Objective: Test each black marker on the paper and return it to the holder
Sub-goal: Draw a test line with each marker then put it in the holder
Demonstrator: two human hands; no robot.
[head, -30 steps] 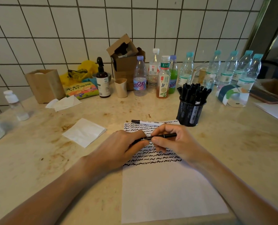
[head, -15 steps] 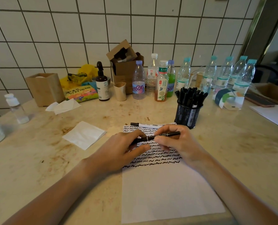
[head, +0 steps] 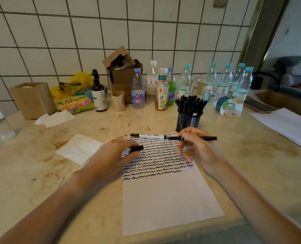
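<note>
Uncapped for testing: the right hand (head: pixel 197 148) pinches a black marker (head: pixel 193 138) over the paper (head: pixel 163 199) near the desk's front edge; the left hand (head: pixel 116 154) grips its cap (head: pixel 136 148). Next, judging by the rows: one more squiggle, then recapping for the holder (head: pixel 188 120).

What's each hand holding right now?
Left hand: fingers pinch the black cap.
Right hand: fingers hold the uncapped black marker.
</note>
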